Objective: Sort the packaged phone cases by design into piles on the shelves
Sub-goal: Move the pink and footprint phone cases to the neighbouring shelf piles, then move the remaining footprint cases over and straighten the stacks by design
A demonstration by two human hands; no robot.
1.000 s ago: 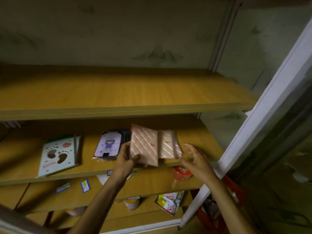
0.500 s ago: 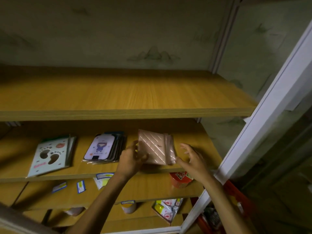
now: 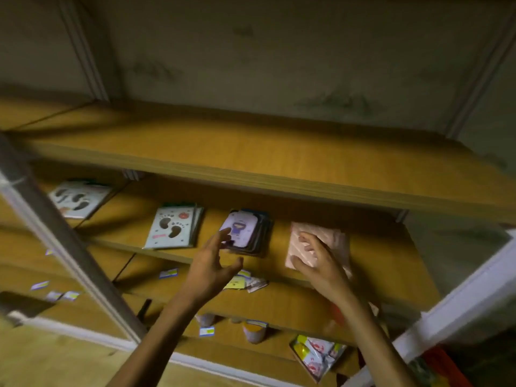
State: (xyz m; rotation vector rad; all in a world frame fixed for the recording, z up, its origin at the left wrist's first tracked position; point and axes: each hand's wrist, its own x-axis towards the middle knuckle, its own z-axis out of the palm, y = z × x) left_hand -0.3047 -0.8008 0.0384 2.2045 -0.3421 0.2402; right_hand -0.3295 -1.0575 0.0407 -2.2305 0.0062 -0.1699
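A pile of pink quilted phone cases (image 3: 332,241) lies on the middle wooden shelf (image 3: 377,263) at the right. My right hand (image 3: 318,263) hovers over its near edge with fingers spread, holding nothing. Left of it sits a pile of purple cartoon-girl cases (image 3: 245,231). My left hand (image 3: 212,263) is open in front of that pile, fingertips near its lower left corner. Further left lies a pile of pale footprint-design cases (image 3: 174,227), and another footprint pile (image 3: 78,199) sits in the neighbouring bay.
The upper shelf (image 3: 251,160) overhangs the piles. A grey metal upright (image 3: 64,244) crosses at the left and a white post (image 3: 460,303) at the right. Lower shelves hold price labels (image 3: 169,273), small cups (image 3: 254,331) and a packet of sweets (image 3: 315,356).
The pink cases have gone from both hands down onto the middle shelf. Both hands have let go and opened. The view has swung left, showing the neighbouring bay.
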